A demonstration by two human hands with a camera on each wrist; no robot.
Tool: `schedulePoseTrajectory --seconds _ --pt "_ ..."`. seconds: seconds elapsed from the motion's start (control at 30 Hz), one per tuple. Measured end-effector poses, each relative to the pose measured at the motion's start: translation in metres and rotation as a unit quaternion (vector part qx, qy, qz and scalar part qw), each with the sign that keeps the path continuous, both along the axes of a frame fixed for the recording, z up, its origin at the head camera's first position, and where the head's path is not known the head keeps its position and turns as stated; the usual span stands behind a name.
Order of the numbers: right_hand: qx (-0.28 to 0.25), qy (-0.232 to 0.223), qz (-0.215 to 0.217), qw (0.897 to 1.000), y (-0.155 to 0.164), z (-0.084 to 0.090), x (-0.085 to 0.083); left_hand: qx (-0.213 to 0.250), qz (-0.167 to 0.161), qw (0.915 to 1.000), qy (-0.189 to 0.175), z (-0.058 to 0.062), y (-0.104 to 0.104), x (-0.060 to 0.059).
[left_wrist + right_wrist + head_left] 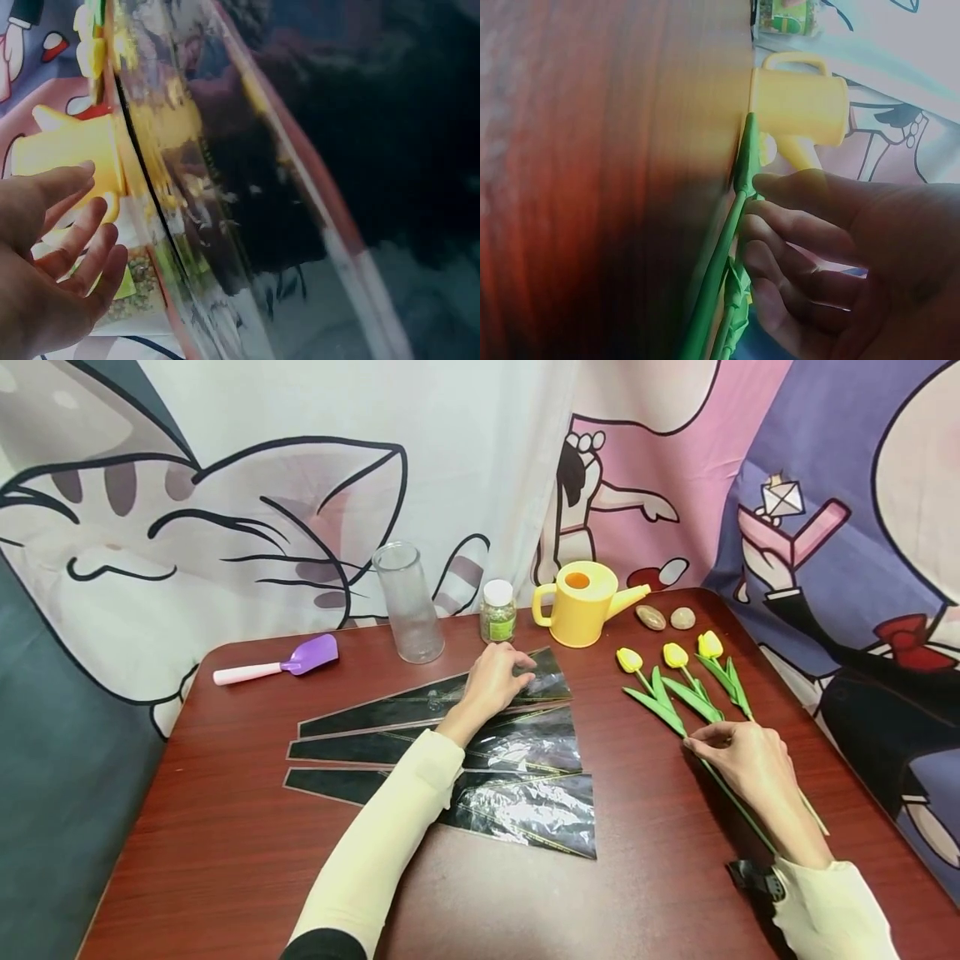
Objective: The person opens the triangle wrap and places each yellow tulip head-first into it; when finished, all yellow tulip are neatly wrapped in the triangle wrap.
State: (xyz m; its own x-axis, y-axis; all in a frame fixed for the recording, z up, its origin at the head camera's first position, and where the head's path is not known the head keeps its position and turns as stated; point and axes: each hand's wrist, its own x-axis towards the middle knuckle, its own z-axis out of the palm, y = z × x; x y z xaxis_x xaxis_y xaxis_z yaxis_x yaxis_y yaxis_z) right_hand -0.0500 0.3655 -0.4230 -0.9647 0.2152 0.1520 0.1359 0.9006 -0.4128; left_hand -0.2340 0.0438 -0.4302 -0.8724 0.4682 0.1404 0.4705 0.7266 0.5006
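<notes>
Three black and clear cellophane sleeves lie fanned out on the wooden table [225, 860]. My left hand [517, 672] rests with relaxed fingers on the wide end of the top sleeve [390, 710]; its fingers [75, 247] lie straight beside the shiny film [225, 225]. Three yellow tulips lie to the right. My right hand [697, 742] pinches the green stem of the left tulip [630, 660], below its leaves. In the right wrist view my thumb and curled fingers [780, 225] close on that stem [724, 262].
Along the back stand a glass vase [408, 603], a small jar [498, 611], a yellow watering can [577, 602] and two stones [651, 617]. A purple scoop [281, 664] lies at the back left. Printed curtains hang behind the table.
</notes>
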Motion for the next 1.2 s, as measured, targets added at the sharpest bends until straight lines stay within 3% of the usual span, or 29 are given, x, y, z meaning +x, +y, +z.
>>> schedulePoseTrajectory --seconds 0.63,0.9,1.2 --pt "-0.002 -0.007 -0.001 1.0 0.001 -0.003 0.0 -0.037 0.015 0.9991 0.01 -0.017 0.01 -0.01" --pt "-0.004 -0.009 0.002 1.0 0.002 -0.005 0.002 -0.02 0.03 0.9993 0.01 -0.023 0.01 -0.011" --pt "-0.002 0.0 0.008 1.0 0.001 -0.005 -0.001 0.017 0.046 0.9983 0.033 -0.021 0.005 -0.011"
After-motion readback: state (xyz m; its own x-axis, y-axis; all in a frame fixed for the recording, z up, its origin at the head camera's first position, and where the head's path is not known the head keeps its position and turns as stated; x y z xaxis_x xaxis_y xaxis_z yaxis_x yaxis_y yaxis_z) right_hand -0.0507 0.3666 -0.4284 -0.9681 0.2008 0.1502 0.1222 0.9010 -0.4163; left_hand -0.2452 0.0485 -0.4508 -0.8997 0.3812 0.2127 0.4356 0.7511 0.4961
